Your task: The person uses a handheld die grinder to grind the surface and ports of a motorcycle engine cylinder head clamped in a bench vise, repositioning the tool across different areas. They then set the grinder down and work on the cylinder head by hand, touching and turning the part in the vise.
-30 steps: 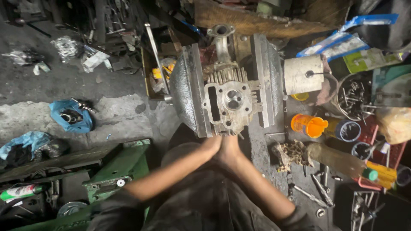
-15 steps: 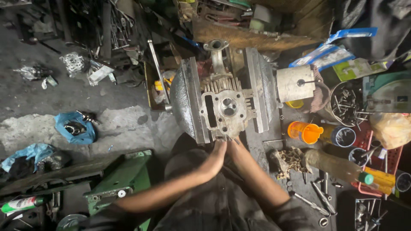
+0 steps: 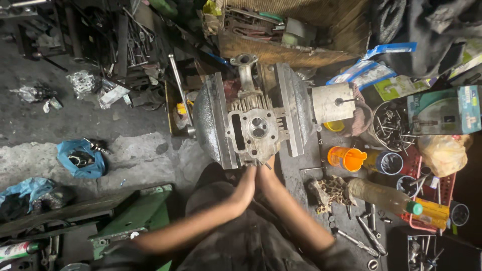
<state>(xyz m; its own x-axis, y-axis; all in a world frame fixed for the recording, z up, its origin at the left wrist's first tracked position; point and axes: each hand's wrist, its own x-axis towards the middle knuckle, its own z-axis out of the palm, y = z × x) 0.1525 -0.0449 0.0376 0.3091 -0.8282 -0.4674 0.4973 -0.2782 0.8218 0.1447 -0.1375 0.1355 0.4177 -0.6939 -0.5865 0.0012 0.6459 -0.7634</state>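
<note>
A grey finned engine cylinder head sits clamped between two broad metal vise jaws, its port face toward me. My left hand and my right hand are pressed palm to palm with the fingers straight. Their fingertips lie right at the lower edge of the cylinder head. Whatever may be between the palms is hidden. Both forearms reach up from the bottom of the view over my dark clothing.
Right of the vise the bench holds an orange cup, a bowl of screws, a green-capped bottle, a spotted rag and loose bolts. A blue bag and a green metal frame lie on the floor at left.
My hands stay pressed together below the cylinder head and have slid a little against each other. The view has shifted slightly, so the vise sits lower in it.
</note>
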